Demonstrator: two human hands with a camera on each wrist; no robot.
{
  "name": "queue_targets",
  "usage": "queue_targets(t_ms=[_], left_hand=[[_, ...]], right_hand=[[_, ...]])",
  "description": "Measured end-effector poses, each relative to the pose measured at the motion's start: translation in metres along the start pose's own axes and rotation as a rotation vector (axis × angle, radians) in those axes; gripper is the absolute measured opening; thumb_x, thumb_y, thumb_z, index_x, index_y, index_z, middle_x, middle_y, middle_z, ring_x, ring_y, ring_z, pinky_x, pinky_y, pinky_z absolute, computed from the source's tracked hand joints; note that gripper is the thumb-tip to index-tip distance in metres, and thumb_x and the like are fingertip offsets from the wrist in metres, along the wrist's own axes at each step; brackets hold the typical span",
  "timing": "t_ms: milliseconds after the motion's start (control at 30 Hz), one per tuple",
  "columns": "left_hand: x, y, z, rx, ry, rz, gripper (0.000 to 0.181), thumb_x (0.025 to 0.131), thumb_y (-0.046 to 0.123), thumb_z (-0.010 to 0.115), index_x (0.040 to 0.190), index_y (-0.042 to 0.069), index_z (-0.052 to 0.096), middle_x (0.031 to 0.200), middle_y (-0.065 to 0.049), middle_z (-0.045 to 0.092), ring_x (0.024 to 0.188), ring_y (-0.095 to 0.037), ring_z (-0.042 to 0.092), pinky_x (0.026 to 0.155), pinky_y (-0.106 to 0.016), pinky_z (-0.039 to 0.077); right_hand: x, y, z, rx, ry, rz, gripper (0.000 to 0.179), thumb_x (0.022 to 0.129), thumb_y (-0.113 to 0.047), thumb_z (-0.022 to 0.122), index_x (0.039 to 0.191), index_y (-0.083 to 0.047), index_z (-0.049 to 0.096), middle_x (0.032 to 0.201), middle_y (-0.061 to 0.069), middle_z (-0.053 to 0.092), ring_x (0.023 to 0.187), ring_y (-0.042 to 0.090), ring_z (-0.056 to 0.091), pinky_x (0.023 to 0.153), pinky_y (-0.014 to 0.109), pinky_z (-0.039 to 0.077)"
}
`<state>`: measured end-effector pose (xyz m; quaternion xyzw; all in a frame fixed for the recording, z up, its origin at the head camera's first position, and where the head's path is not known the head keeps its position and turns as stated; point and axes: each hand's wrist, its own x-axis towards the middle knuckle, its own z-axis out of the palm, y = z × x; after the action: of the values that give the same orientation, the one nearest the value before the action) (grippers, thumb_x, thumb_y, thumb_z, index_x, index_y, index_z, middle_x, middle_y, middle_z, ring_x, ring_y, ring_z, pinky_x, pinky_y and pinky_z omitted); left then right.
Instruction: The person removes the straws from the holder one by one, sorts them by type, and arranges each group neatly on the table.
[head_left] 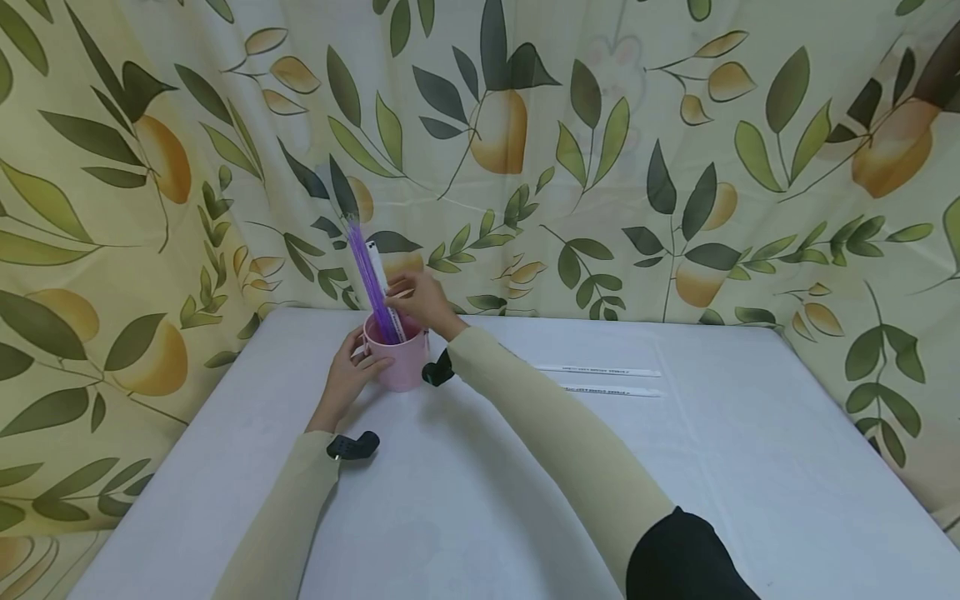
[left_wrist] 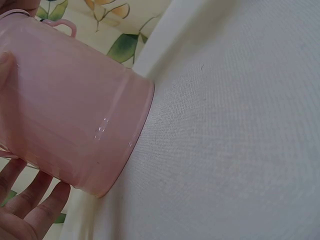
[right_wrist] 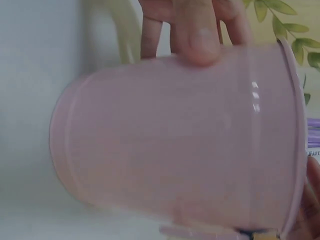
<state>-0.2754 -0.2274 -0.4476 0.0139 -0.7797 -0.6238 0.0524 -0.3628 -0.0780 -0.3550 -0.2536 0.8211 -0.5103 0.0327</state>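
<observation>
A pink bucket with small side handles stands upright at the table's back left. My left hand holds its side, the thumb on the front wall and the fingers bent round the other side. Thin purple sticks lean to the left inside the bucket. Beside them stands a narrow white printed strip. Over the rim, my right hand pinches that strip with its fingertips. The lower ends of sticks and strip are hidden by the bucket wall.
Two more white printed strips, a far one and a near one, lie flat on the white tabletop, right of the bucket. A curtain with leaves and fruit hangs close behind the table's back edge and along its left.
</observation>
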Motion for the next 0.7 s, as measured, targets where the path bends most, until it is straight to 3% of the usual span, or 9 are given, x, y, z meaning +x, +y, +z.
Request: queue_targets(t_ms=[133,367,600,700], left_hand=[[0.000,-0.001,0.001,0.000,0.006,0.019,0.080,0.083,0.022,0.072,0.148,0.017,0.025,0.151,-0.015,0.030,0.137,-0.036,0.035,0.112,-0.047,0.037],[-0.001,0.002,0.000,-0.008,-0.003,-0.002,0.079,0.084,0.021,0.071,0.148,0.017,0.024,0.152,-0.015,0.027,0.138,-0.036,0.033,0.112,-0.046,0.036],[-0.015,0.024,0.000,-0.036,-0.017,-0.011,0.079,0.085,0.013,0.069,0.149,0.011,0.022,0.151,-0.020,0.027,0.138,-0.038,0.033,0.112,-0.048,0.036],[-0.011,0.016,0.001,-0.027,-0.006,0.011,0.078,0.084,0.015,0.070,0.148,0.012,0.024,0.150,-0.018,0.029,0.137,-0.037,0.035,0.111,-0.047,0.038]], right_hand=[[-0.001,-0.001,0.007,-0.038,-0.020,-0.032,0.030,0.084,-0.011,0.069,0.112,-0.001,0.063,0.108,0.015,0.069,0.096,0.027,0.068,0.079,0.024,0.059],[-0.004,-0.012,0.015,-0.089,-0.043,-0.087,0.027,0.084,-0.012,0.070,0.109,-0.003,0.066,0.106,0.013,0.071,0.094,0.023,0.069,0.082,0.024,0.058],[-0.006,-0.020,0.021,-0.104,-0.067,-0.150,0.023,0.083,-0.010,0.070,0.104,0.000,0.067,0.104,0.014,0.071,0.096,0.022,0.067,0.083,0.019,0.055],[-0.006,-0.019,0.022,-0.109,-0.075,-0.140,0.024,0.083,-0.010,0.070,0.104,0.000,0.067,0.103,0.014,0.070,0.096,0.022,0.067,0.083,0.019,0.055]])
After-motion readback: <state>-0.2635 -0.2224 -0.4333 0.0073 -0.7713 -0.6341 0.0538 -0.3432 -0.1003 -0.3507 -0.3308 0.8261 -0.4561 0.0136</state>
